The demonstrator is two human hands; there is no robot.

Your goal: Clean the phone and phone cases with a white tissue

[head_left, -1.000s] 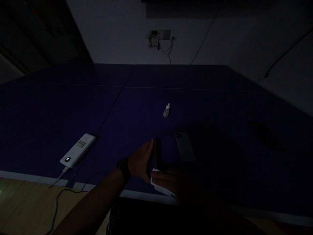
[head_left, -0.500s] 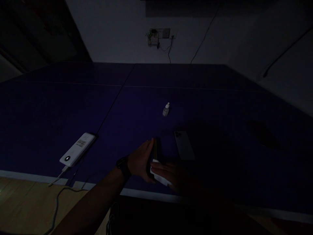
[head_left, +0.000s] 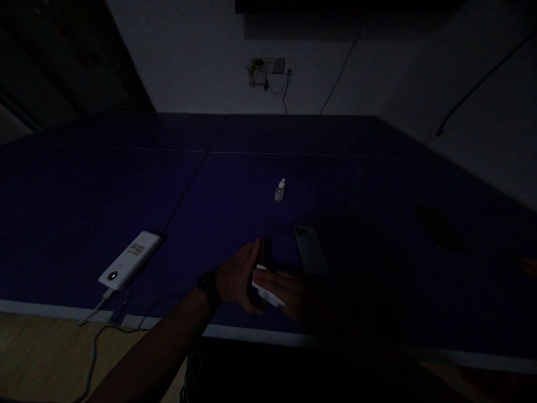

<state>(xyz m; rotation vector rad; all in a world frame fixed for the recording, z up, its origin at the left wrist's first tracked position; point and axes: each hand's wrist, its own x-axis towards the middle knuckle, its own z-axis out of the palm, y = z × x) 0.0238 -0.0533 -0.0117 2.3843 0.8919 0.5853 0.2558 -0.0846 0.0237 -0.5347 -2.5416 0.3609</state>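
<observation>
My left hand (head_left: 238, 277), with a dark watch on the wrist, grips the side of a dark phone-sized slab (head_left: 263, 254), thumb near its close end and fingers at its far end. The dimness hides most of the slab. My right hand (head_left: 289, 291) presses a folded white wipe (head_left: 268, 295) against it, fingers closed over the wipe. Just right of the slab lies a grey phone (head_left: 311, 251), back up with its camera lenses showing. Farther off stands a small clear bottle (head_left: 279, 193) with a white dropper cap.
A white power bank (head_left: 131, 260) with a cable (head_left: 94, 347) lies left on the dark blue table (head_left: 235, 196). A dark flat object (head_left: 440, 228) rests at the right. Wall sockets (head_left: 268, 70) with plugged cords are behind the table. The room is very dark.
The right hand and wipe have shifted slightly up and left along the slab. The left hand keeps its hold. The whole view has tilted a little.
</observation>
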